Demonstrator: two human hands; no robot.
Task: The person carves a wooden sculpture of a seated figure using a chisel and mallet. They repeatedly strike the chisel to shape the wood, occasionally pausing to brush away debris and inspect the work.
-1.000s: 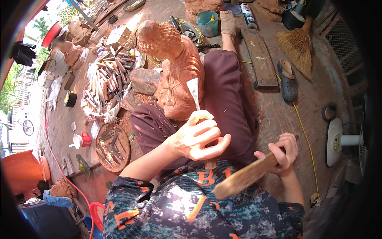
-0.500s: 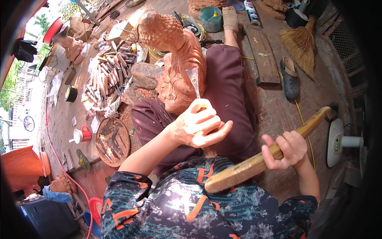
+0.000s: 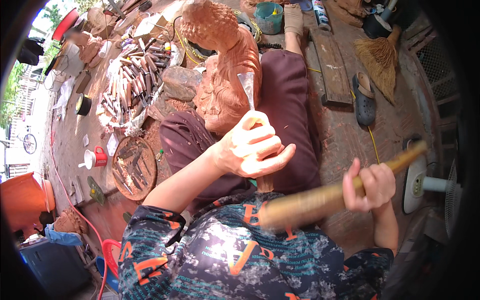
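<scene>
while the left hand (image 3: 254,147) curls tightly round a chisel (image 3: 247,90), blade upward before the reddish carving (image 3: 220,95) between the inner edges of the trousers (image 3: 285,95), the right hand (image 3: 370,187), thumb lifted, grasps a blurred wooden club (image 3: 310,205); orange letters and small teal print cross the shirt (image 3: 210,250), pale lettering marks the red mug (image 3: 100,158) beside the left edge of the round board (image 3: 149,182)
</scene>
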